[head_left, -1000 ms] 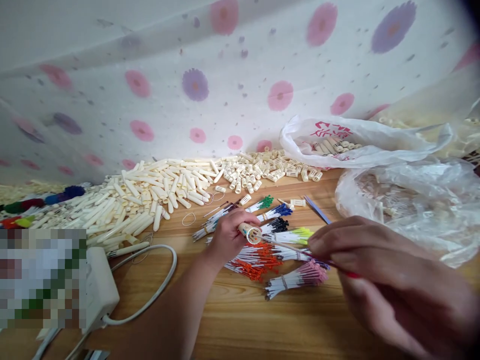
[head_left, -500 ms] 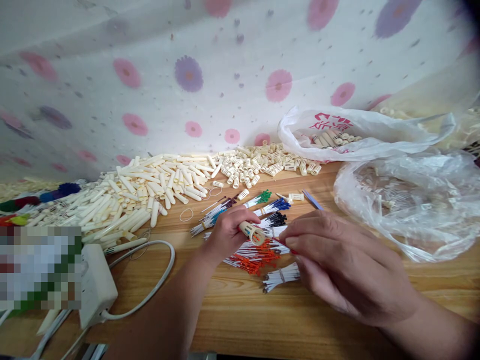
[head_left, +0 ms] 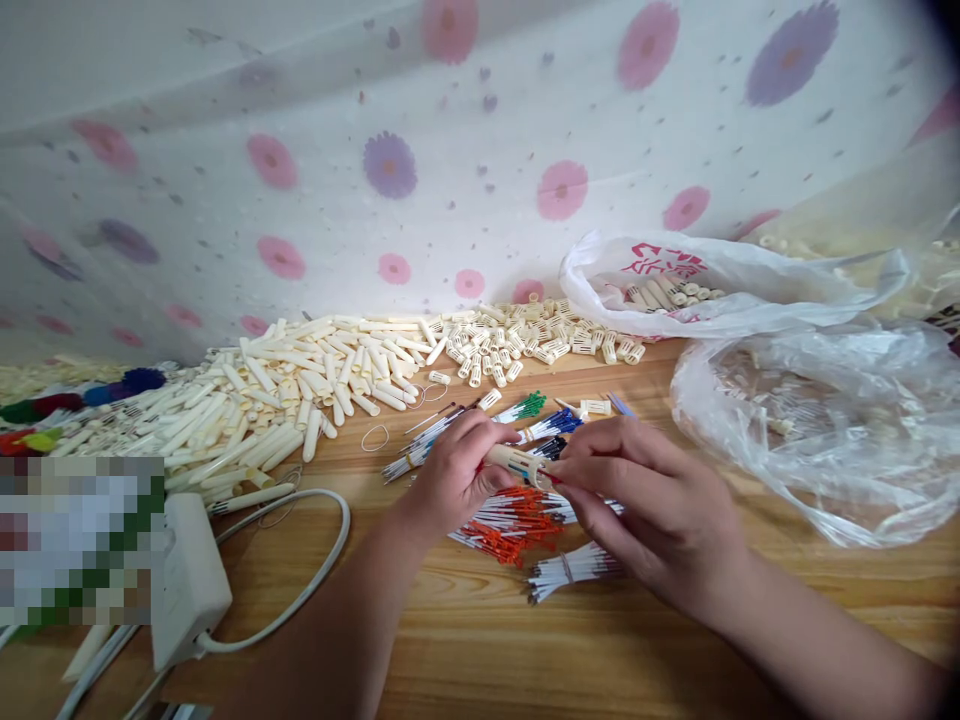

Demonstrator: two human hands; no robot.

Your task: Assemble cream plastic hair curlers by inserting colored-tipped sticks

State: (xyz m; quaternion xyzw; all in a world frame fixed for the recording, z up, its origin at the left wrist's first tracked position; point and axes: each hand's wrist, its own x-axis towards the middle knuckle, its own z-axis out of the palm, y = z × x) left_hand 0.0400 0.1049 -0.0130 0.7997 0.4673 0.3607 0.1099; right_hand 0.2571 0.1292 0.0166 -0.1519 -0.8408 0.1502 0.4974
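My left hand (head_left: 461, 470) is closed round a cream slotted pen barrel (head_left: 516, 462), its open end facing right. Coloured bits show through the barrel's slots. At that open end, my right hand (head_left: 649, 500) pinches a thin piece with a red tip (head_left: 551, 477), apparently a pen refill; most of it is hidden by the fingers. Below the hands lie white refills with orange ends (head_left: 502, 530) and a banded bundle of white refills (head_left: 574, 570). Beyond them are bundles with green ends (head_left: 529, 405), blue ends (head_left: 562, 422) and black ends (head_left: 551, 448).
Cream pen tubes (head_left: 292, 370) are heaped at the back left, beside a pile of short slotted pieces (head_left: 525, 335). Plastic bags (head_left: 825, 430) stand on the right. A white power strip (head_left: 187, 580) with its cable (head_left: 346, 520) is at the left.
My right hand has moved left and closer to the barrel, bringing the red-tipped piece to its mouth. The barrel's open end has turned from facing me towards the right.
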